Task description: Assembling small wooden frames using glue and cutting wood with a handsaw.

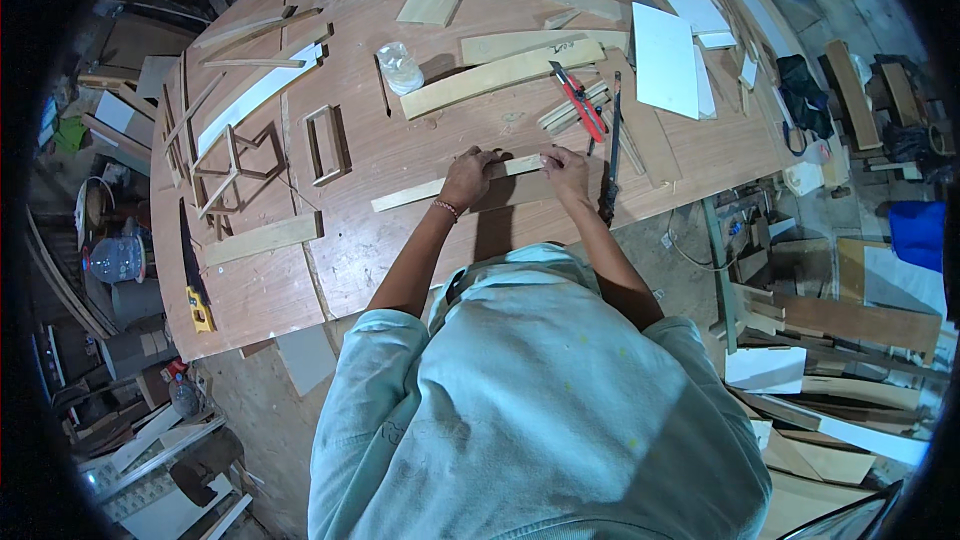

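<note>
A narrow pale wooden strip (pixel 408 194) lies slantwise near the front edge of the workbench. My left hand (pixel 467 178), with a beaded bracelet at its wrist, is closed around the strip near its middle. At the strip's right end, my right hand (pixel 567 176) pinches it between thumb and fingers. The fingertips cover part of the wood, so whether a small item is also in them cannot be made out. Just beyond my right hand lie a red tool with a dark end (pixel 580 105) and a long, slim black tool (pixel 613 145).
Beyond my hands lie a wide plank (pixel 500 77) and a clear plastic container (pixel 400 68). To the left are a small wooden frame (pixel 325 145), a board (pixel 262 238) and a yellow-handled handsaw (pixel 197 305). White panels (pixel 664 62) lie at the right; stacked boards (pixel 850 325) crowd the floor.
</note>
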A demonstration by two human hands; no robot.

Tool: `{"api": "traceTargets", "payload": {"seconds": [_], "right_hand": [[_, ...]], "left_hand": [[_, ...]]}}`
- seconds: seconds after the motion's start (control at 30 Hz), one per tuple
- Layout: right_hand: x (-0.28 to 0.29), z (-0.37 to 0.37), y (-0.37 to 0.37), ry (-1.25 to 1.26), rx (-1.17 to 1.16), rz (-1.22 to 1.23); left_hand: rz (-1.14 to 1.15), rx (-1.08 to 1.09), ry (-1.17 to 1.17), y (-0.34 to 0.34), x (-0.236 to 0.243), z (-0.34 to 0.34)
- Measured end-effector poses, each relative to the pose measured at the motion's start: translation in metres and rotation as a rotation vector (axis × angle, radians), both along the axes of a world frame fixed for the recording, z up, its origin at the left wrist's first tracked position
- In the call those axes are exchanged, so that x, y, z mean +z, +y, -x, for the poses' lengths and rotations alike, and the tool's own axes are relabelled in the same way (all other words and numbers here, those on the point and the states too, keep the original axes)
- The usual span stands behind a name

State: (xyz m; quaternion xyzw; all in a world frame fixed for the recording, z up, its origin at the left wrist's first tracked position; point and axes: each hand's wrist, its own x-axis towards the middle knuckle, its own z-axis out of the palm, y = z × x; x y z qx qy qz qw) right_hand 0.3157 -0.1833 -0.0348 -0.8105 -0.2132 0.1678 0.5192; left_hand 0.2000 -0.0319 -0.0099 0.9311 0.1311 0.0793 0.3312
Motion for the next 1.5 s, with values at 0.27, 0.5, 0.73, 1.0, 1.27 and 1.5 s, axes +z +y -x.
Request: {"api": "traceTargets", "payload": {"seconds": [0.27, 0.5, 0.73, 1.0, 1.27, 1.5], "right_hand": [[0.020, 0.001, -0.008, -0.289, -0.097, 0.111], [0.024, 0.012, -0.004, -0.502, 0.095, 0.254], [0.036, 0.007, -0.001, -0.618, 0.176, 0.328], [0.042, 0.001, 0.001, -0.493, 0.303, 0.424], [0.030, 0.001, -0.005, -0.559, 0.274, 0.336], [0.030, 0.002, -0.006, -0.469, 0.241, 0.417]], "left_hand": [[-0.159, 0.075, 0.109, -0.019, 0.008, 0.005], [-0.166, 0.082, 0.091, -0.029, 0.008, -0.009], [-0.247, 0.113, -0.023, -0.034, 0.008, -0.014], [-0.106, 0.174, -0.067, -0.025, 0.004, 0.011], [-0.180, 0.169, -0.004, -0.026, 0.009, 0.019], [-0.204, 0.162, -0.038, -0.027, 0.007, 0.016]]}}
